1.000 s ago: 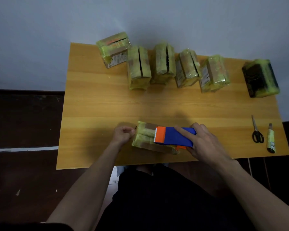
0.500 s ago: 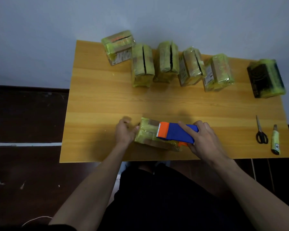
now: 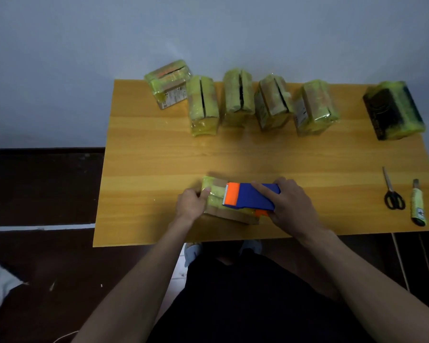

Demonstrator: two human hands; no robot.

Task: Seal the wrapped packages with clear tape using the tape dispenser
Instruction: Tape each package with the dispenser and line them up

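A: What's nearest the table's (image 3: 159, 157) front edge?

B: One package (image 3: 214, 194), lying flat. The left hand (image 3: 191, 204) grips its left end, fingers curled over the top. The right hand (image 3: 292, 201) holds the dispenser (image 3: 250, 199), forefinger laid along its blue body, other fingers wrapped round it. The dispenser rests on the package, orange toothed end pointing left, close to the left hand.

A: So a strip is going on?

B: I'd judge so, with the run nearly at the package's left end. The tape itself is clear, so I can't tell how much is stuck down, or whether it's cut.

A: And further back?

B: Toward the table's right edge, scissors (image 3: 393, 194) and a knife (image 3: 418, 206), neither in hand. Along the far edge, a row of five packages (image 3: 238, 100), several with a dark slot across the top, plus a black package (image 3: 394, 110) at the far right corner.

A: Sealed or not?

B: Can't tell from here. At best, one is under way and six may remain.
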